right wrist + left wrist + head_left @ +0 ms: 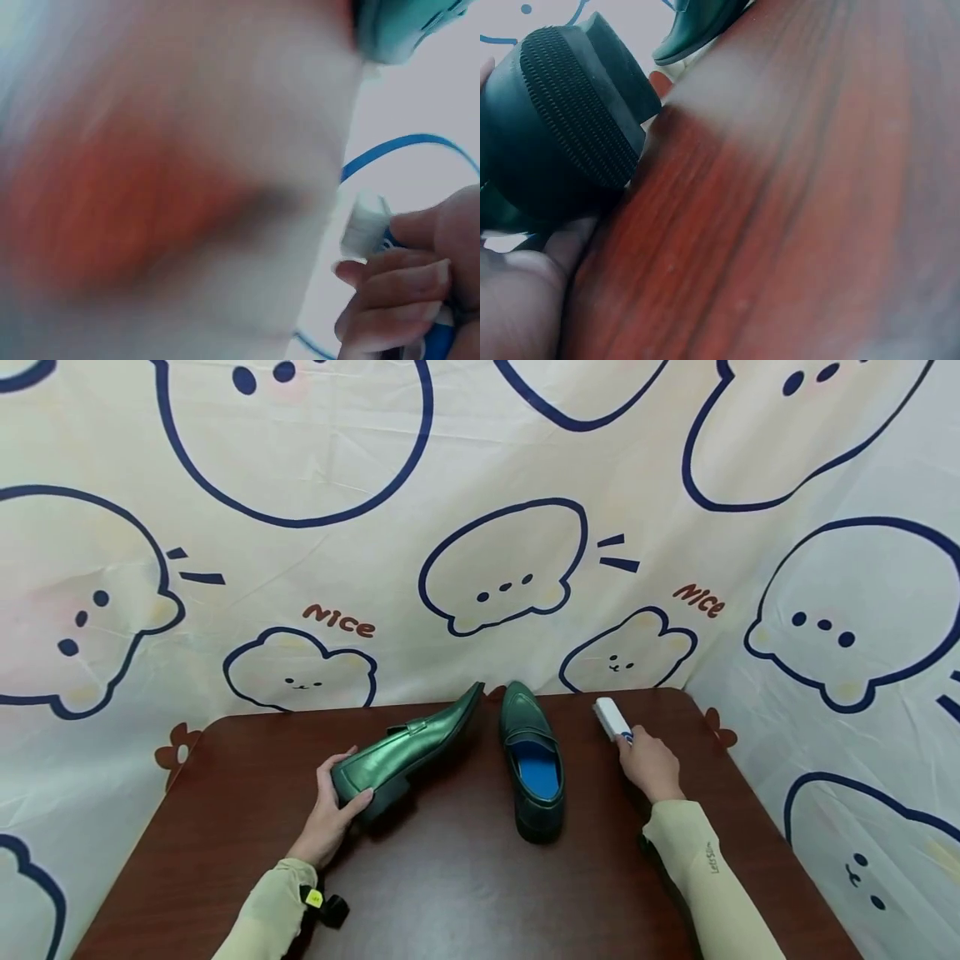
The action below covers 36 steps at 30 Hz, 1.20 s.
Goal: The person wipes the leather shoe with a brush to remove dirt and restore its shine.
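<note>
My left hand (327, 820) grips a shiny green loafer (412, 745) round its heel end. That shoe is tilted on its side, toe pointing to the back and right; its ridged heel edge (574, 112) fills the upper left of the left wrist view. In the middle of the table a second green loafer (527, 727) stands upright, toe to the back, with a blue insole (536, 768). To its right, my right hand (651, 766) holds a brush (611, 718) by its blue handle. The white brush head (366, 223) sticks out past the fingers.
All this is on or over a dark reddish-brown wooden table (465, 893) with rounded back corners. A pale cloth with cartoon outlines (502, 468) hangs close behind the table and along both sides. A small black device (333, 911) is at the left wrist.
</note>
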{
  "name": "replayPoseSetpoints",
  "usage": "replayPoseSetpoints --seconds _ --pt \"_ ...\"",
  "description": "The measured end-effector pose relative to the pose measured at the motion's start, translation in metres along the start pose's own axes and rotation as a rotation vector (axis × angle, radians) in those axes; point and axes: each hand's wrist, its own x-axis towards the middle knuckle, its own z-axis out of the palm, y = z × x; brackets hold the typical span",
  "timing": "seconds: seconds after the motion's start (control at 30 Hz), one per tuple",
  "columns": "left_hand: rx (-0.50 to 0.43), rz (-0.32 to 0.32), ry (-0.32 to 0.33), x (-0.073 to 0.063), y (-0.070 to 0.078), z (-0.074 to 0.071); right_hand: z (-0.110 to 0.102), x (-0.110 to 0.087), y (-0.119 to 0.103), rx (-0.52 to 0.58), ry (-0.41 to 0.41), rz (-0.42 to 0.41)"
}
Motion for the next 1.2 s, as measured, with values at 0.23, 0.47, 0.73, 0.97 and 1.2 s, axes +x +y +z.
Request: replayPoseSetpoints --seconds 0.23,0.47,0.73,0.97,1.2 --pt "0.049 -0.031 -0.012 -0.003 0.002 -0.004 -0.022 -0.027 -0.078 0.157 0.117 -0.194" --pt "0.083 -0.081 -0.002 -0.004 0.004 -0.010 0.011 -0.078 -0.185 0.126 0.157 -0.543" --pt "0.098 -0.116 -0.001 -0.001 0.005 -0.007 0.086 -0.112 -0.247 -0.116 0.096 -0.790" --pt "0.089 -0.004 -0.033 -0.002 0.002 -0.007 0.116 -0.120 -0.266 -0.142 0.141 -0.902" --pt "0.119 0.114 -0.045 -0.002 -0.005 -0.007 0.129 -0.123 -0.273 -0.168 0.196 -0.936"
